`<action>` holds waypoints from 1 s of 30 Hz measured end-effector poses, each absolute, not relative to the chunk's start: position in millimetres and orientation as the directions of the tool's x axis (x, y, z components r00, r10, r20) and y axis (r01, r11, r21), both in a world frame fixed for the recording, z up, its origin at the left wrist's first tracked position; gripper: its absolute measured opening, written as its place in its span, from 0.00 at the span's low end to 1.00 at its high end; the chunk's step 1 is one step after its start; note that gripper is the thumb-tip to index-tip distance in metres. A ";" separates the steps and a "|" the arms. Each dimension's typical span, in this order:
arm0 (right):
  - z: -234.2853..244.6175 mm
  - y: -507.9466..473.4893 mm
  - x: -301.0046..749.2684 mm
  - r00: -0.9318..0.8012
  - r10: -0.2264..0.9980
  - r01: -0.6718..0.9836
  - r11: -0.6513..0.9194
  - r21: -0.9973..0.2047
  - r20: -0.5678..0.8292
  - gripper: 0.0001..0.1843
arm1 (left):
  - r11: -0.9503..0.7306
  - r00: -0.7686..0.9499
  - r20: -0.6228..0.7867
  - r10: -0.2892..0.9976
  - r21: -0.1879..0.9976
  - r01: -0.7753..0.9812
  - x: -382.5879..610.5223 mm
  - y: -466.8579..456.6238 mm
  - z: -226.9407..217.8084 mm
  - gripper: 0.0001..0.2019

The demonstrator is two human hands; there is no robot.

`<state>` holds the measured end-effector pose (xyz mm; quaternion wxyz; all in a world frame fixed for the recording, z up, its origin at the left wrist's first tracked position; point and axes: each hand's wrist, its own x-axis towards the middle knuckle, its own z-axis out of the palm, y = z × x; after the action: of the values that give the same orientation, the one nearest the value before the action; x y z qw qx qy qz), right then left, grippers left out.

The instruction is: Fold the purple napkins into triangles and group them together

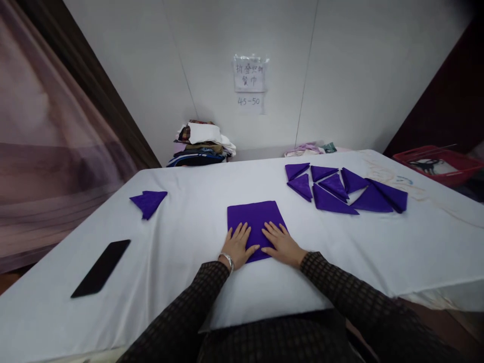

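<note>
A purple cloth napkin, folded to a square, lies flat on the white tablecloth in front of me. My left hand rests on its left part, fingers spread and palm down. On the right part lies my right hand, also flat with the fingers apart. Neither hand grips the cloth. Several purple napkins folded into triangles lie grouped at the back right. To the left is another purple napkin, folded into a pointed shape.
A flat black rectangular object lies at the left. Behind the table stands a pile of folded clothes, with more fabric to its right. A red basket is at the far right. Handwritten paper signs hang on the wall.
</note>
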<state>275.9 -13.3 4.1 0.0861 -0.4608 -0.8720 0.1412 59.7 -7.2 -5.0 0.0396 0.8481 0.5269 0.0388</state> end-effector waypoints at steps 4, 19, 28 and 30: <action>-0.2 -31.0 310.6 -0.516 0.856 0.819 0.504 -0.275 0.031 0.36 | -0.434 0.434 0.022 0.900 0.108 0.894 60.5 -6.8 -5.3 0.36; 39.2 -0.5 269.5 -0.588 0.804 0.745 0.580 -0.330 0.086 0.38 | -0.549 0.555 -0.007 0.832 0.136 0.825 85.8 -36.4 12.0 0.36; 13.1 73.5 212.0 -0.546 0.838 0.795 0.516 -0.320 -0.006 0.40 | -0.524 0.535 -0.028 0.844 0.164 0.836 84.2 -37.8 6.3 0.36; 7.0 87.7 234.5 -0.459 0.888 0.854 0.438 -0.281 -0.008 0.39 | -0.524 0.535 -0.034 0.844 0.157 0.837 84.0 -37.0 4.7 0.36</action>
<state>234.5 87.7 7.0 0.0705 -0.5154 -0.8451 0.1235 84.0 -37.0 4.7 0.0770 0.8727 0.4816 0.0232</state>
